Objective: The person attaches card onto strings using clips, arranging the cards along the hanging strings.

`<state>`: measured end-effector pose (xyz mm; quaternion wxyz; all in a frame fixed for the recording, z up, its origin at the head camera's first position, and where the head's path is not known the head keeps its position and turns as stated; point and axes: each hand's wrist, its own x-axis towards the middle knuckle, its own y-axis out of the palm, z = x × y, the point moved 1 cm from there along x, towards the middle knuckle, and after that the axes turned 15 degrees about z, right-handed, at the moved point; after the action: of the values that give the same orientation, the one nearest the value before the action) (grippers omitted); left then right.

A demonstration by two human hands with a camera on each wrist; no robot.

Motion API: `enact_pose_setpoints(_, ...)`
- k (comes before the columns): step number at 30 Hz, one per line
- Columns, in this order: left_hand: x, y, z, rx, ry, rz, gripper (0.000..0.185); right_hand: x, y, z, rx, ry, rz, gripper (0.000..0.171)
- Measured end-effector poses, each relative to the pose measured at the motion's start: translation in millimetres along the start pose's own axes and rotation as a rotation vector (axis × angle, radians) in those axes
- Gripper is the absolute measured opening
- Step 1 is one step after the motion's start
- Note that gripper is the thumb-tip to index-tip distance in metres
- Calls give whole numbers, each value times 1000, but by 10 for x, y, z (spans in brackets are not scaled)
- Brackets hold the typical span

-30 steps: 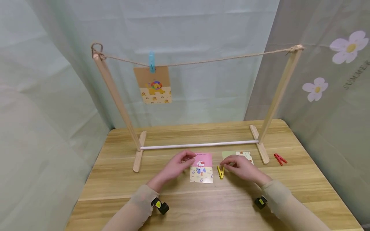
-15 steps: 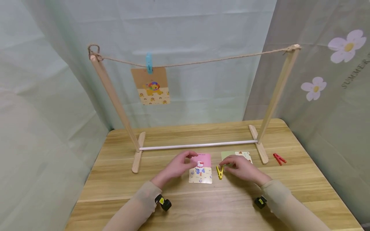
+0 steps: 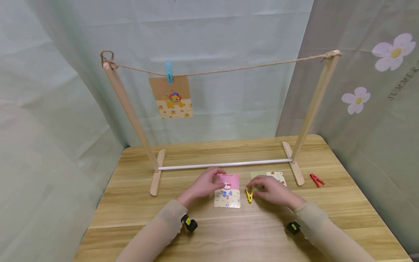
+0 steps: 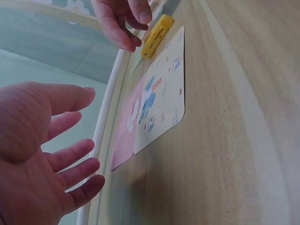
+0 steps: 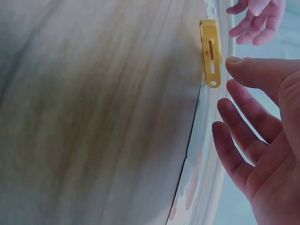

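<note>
A pink and cream card [image 3: 228,198] with a cartoon figure lies on the table. My left hand [image 3: 203,185] is over its left edge, thumb and fingers apart and holding nothing; the left wrist view shows the palm beside the card. To the card's right lies a yellow clothespin [image 3: 249,196]. The fingertips of my right hand [image 3: 274,191] are right at its far end. In the right wrist view the thumb and relaxed fingers stand next to the clothespin [image 5: 211,56] without closing round it. A green and white card [image 3: 277,176] lies partly hidden behind the right hand.
A twine line [image 3: 245,68] hangs between two wooden posts [image 3: 127,111]. On it a blue clothespin [image 3: 168,71] holds a lion card [image 3: 174,105]. A white rod [image 3: 222,165] joins the stand's feet. Toward the right lies a red clothespin [image 3: 316,180].
My left hand and forearm have shifted slightly right and forward along the pink card. The right hand has barely moved. Cards and clothespins stay in place.
</note>
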<state>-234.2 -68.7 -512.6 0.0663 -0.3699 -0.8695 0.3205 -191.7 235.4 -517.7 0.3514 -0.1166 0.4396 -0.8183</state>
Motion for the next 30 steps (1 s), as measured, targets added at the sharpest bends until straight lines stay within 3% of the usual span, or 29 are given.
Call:
enact_pose_setpoints(10, 81, 3, 5, 81, -37, 19, 53, 34, -22, 32, -106, -35, 9, 34)
enact_pose_setpoints(19, 204, 10, 3, 246, -55, 45, 54, 60, -22, 30, -253, -49, 28, 33)
enact_pose_setpoints(30, 287, 38, -34, 385, -124, 109, 51, 84, -31, 71, -328, -98, 37, 33)
